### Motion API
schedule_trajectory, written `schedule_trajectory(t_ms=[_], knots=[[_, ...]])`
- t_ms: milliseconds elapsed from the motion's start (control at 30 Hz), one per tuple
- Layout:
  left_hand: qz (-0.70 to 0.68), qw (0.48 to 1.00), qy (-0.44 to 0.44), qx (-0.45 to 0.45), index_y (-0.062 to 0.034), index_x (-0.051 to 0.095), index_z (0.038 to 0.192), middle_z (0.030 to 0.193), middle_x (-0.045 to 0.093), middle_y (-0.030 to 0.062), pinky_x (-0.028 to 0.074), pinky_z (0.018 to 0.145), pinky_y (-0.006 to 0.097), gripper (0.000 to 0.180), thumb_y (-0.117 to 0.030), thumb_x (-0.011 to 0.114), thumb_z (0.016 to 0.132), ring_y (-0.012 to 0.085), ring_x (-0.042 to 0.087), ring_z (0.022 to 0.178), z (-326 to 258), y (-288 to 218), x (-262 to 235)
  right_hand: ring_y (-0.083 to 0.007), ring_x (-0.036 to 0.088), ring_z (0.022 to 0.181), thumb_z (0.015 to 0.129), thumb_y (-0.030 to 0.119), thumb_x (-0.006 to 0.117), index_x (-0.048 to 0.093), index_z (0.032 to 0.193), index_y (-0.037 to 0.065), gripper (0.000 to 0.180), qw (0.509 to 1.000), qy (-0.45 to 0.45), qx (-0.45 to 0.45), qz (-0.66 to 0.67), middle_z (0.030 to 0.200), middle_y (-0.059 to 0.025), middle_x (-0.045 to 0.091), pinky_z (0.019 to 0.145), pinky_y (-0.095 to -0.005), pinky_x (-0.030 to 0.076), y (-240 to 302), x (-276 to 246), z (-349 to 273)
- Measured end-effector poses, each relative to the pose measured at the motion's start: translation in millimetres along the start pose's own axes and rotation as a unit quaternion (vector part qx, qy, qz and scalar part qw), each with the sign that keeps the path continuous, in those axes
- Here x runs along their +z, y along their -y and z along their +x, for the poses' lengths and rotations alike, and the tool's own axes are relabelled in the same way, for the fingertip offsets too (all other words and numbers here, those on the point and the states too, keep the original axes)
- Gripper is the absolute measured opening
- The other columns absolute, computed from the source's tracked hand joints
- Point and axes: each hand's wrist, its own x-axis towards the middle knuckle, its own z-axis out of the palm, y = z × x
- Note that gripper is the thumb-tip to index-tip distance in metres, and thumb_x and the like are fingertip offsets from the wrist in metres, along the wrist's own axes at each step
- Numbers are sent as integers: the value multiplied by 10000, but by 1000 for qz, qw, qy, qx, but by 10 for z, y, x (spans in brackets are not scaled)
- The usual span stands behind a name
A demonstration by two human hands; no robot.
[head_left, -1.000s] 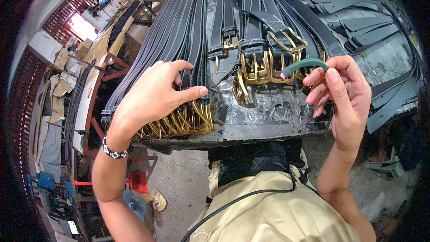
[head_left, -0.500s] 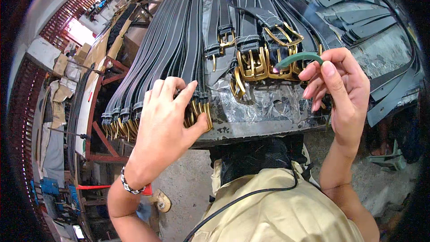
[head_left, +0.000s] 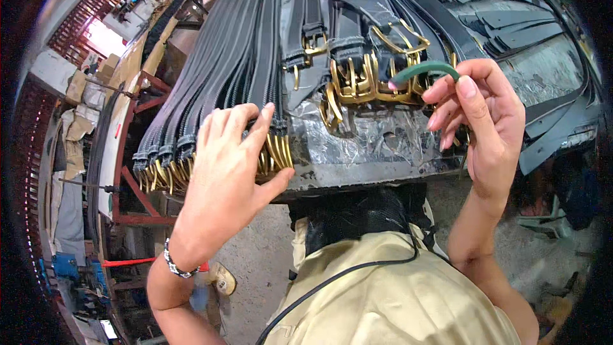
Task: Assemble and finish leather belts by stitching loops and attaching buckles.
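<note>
Right hand [head_left: 488,121] pinches curved green strip [head_left: 424,71] over clustered belts [head_left: 348,48] on desk [head_left: 357,175]; tip perhaps hot, hard to tell from here. A dip could scorch them. Left hand [head_left: 223,160], loosely spread over buckle row [head_left: 276,148], could skew it.

Looks fairly bright across the middle, with soft shadows. Burns out to near white at the opening [head_left: 104,37] in the upper left, beside reddish slats [head_left: 76,9]. Glints on the gold buckles [head_left: 365,83] and glares in broken white patches off the crinkled plastic [head_left: 383,144] covering the table [head_left: 377,179]. Sinks into gloom below the table at far right. Appears reasonably sharp around the buckles, softer and smeared toward the background. Bends straight edges near the rim, most plainly at left. Drops to black, speckled corners, with bluish-violet fringing at upper left.
</note>
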Motion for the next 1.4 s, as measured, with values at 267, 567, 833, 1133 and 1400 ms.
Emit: schedule_trajectory(t_ms=[267,567,833,1133,1400], knots=[[-24,999,-3,-32,17,554,1378,1282,525,176,351,1112,448,710,-183,768,731,364,486,1231,-8,8,-32,-142,681,669,1059,184,522,563,1130,-25,224,999,32,-25,-7,953,-195,711,467,-200,496,-43,-24,44],[8,1000,11,16,17,560,1369,1253,537,168,385,1089,446,780,-189,836,670,365,503,1196,16,72,-35,-147,682,684,1067,173,500,557,1142,-34,227,999,35,-31,-19,976,-211,706,482,-200,504,-15,-52,18],[-20,1000,-16,16,65,596,1291,1204,586,191,372,1116,466,687,-197,781,683,363,540,1172,31,97,-39,-142,683,662,1034,181,568,597,1086,-12,202,999,14,-33,6,918,-162,728,508,-222,502,-19,-21,13],[-7,998,-47,32,52,614,1269,1238,630,199,306,1196,502,614,-196,747,722,338,594,1153,-55,73,-82,-150,689,668,1044,174,553,576,1089,-2,183,999,15,-30,0,929,-162,727,538,-233,513,-58,-63,-63],[51,999,-6,8,2,628,1271,1250,558,176,280,1189,537,634,-328,788,753,322,530,1218,-120,-101,-39,-150,685,648,1041,168,561,562,1086,-4,178,1000,13,-20,2,908,-160,717,500,-223,503,-30,-7,-40]])
